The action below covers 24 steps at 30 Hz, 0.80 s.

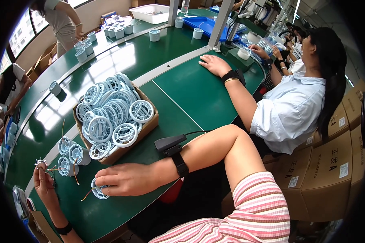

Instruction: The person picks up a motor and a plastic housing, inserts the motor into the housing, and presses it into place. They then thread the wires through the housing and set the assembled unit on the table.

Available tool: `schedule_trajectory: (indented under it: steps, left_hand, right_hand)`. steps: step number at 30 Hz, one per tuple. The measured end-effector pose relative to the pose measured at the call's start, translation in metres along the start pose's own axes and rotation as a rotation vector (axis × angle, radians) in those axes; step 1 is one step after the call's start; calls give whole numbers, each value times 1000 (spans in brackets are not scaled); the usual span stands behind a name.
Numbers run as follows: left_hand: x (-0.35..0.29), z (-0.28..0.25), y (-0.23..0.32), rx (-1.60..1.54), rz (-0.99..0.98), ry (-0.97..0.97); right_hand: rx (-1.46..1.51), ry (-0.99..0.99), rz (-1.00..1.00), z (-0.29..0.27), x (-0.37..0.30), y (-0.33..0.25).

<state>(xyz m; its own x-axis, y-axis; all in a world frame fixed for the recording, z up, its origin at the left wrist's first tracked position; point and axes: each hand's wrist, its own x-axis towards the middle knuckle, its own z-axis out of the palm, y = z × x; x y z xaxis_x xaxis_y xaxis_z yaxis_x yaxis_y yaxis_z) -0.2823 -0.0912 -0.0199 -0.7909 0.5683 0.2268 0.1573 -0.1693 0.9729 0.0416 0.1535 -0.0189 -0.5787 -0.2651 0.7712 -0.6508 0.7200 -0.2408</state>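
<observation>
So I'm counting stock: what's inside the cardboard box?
The cardboard box holds a heaped pile of pale blue spoked plastic rings, rising above its rim. Whatever lies beneath the top layers is covered.

Brightness: I see a well-lit scene, daylight strong.
Source: windows (22,34) at upper left, a ceiling strip light (298,8) at upper right.
Glare: pale sheen washes the green table (109,60) near the windows.
Shadows: soft, short, under the cardboard box (148,125).
Distortion: table edges bow; corners go black.
Focus: centre sharp, far workers slightly soft.
</observation>
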Motion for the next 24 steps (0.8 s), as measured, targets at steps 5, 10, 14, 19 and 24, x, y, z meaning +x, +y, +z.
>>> schedule_trajectory:
  steps: [5, 10, 14, 19, 24]
  left_hand:
    - [4, -9, -3, -59, 17, 47]
    - [5, -11, -5, -191, 40, 101]
    - [6, -16, -4, -174, 27, 91]
    - [4, -19, 0, -175, 1, -66]
    - [8, -30, -5, -252, -2, -113]
  right_hand:
    - [-70, -49, 38, -2, -1, -1]
    - [-69, -60, 80, 0, -3, 0]
    - [-92, -32, 109, 1, -1, -8]
    - [-29, -179, 153, -9, -1, -6]
    - [-72, -151, 70, 0, -4, -1]
